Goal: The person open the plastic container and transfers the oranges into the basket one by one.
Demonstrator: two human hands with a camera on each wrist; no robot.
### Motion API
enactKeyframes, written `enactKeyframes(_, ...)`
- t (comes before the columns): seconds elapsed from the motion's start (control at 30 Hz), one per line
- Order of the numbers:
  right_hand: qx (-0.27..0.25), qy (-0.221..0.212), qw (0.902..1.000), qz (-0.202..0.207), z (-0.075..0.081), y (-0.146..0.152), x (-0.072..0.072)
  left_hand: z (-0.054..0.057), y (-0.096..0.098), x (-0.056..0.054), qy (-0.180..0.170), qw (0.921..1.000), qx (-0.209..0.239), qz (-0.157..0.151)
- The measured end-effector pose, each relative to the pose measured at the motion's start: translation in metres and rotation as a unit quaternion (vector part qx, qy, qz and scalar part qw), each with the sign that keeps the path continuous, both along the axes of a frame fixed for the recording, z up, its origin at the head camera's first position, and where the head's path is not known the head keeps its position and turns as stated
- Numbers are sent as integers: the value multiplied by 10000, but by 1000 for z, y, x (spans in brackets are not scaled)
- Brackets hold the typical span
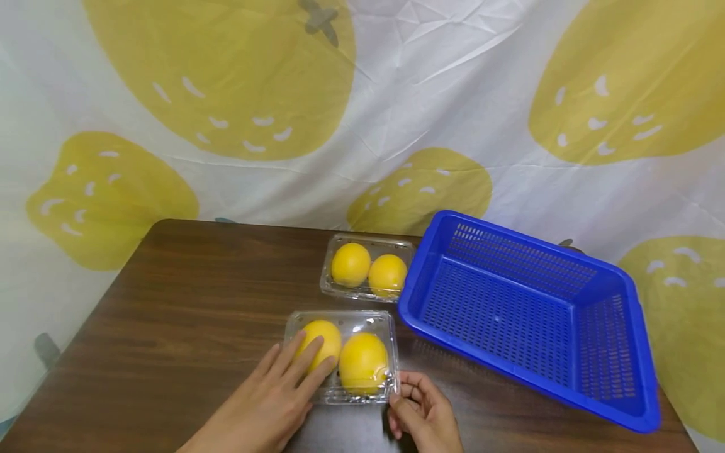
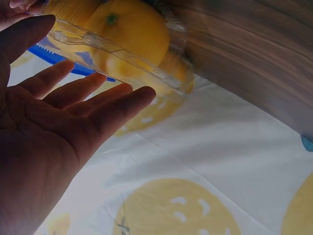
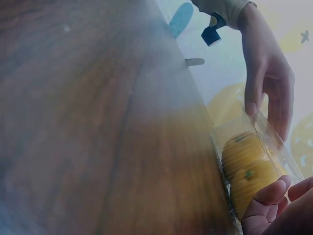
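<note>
A clear plastic clamshell box (image 1: 391, 321) with two oranges (image 1: 364, 363) inside lies near the front of the table, its lid down over the fruit. Across the left part of the lid rests my left hand (image 1: 277, 384), fingers fairly straight and spread. The left wrist view shows the palm (image 2: 44, 127) and those fingers beside the box's rim seam. At the box's front right corner my right hand (image 1: 425, 409) pinches the edge between thumb and curled fingers. In the right wrist view both hands flank the box, the thumb (image 3: 269, 191) at its edge.
Behind it stands a second clear clamshell box (image 1: 328, 286) with two oranges (image 1: 351, 264). A large blue plastic basket (image 1: 498, 314) with perforated walls sits to the right, nearly touching that box. The brown wooden table (image 1: 187, 314) backs onto a fruit-printed cloth (image 1: 396, 75).
</note>
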State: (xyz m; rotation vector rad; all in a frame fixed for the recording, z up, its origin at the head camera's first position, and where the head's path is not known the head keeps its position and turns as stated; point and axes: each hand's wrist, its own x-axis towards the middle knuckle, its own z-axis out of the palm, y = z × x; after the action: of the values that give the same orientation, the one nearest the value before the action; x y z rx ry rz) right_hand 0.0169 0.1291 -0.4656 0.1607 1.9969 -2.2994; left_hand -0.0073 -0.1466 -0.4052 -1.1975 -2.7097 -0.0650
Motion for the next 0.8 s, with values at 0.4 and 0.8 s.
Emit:
enactKeyframes(0.4, 16, -158, 9999, -36, 1, 0, 0, -2, -11, 2, -369, 9991, -23, 185)
enactKeyframes(0.8, 21, -126, 9999, -32, 2, -1, 0, -3, -21, 1, -744, 9970, 192, 125)
